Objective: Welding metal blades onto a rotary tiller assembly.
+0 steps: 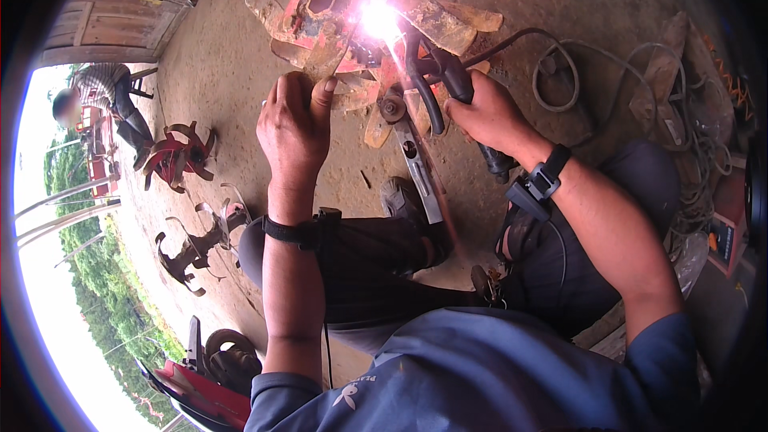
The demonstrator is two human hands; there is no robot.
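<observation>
A rusty red tiller rotor with several flat curved blades [436, 20] lies on the ground ahead of me. A glaring white-pink welding arc [379, 19] burns on it and hides the metal at that spot. My left hand [296, 122] is closed around the end of one rusty blade [326, 56], left of the glare. With my right hand [498, 114] I grip a black welding electrode holder [452, 74], its front end pointing up toward the arc. Its dark cable [528, 32] curves off to the right. The electrode itself is lost in the glare.
A flat metal bar [420, 180] with holes lies before my feet. Left stand a red bladed rotor [180, 156] and a rusty tine shaft [204, 244]. Coiled hoses and cables [692, 176] lie right. A person [104, 92] is farther left, beside a wooden door [112, 20].
</observation>
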